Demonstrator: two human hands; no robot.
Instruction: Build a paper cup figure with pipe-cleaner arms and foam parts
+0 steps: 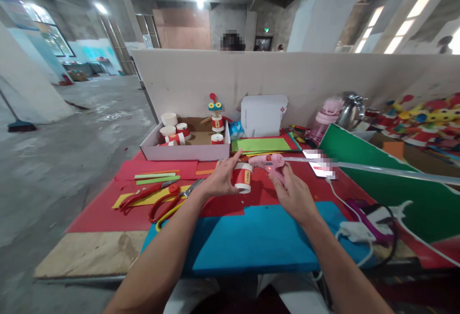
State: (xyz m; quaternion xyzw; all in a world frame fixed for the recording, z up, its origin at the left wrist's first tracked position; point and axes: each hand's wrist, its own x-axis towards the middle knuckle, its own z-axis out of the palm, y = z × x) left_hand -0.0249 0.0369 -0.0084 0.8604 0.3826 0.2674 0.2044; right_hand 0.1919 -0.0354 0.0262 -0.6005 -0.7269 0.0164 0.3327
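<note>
My left hand (pixel 221 179) is wrapped round a small red paper cup (pixel 242 178) with a white rim, held on its side above the red sheet. My right hand (pixel 291 190) grips a pink hot glue gun (pixel 268 161), its nozzle pointing left at the cup's top edge. A long clear glue stick (pixel 377 167) runs out of the gun's back toward the right. Both hands hover over the table's middle, just beyond a blue foam sheet (pixel 258 237).
Red-handled scissors (pixel 168 200) and coloured paper strips (pixel 156 178) lie left. A cardboard box (pixel 187 150) with red cups and a cup robot figure (pixel 216 117) stands behind. A green board (pixel 395 184), white power strip (pixel 355 231), pink bottle (pixel 325 120) and kettle are at the right.
</note>
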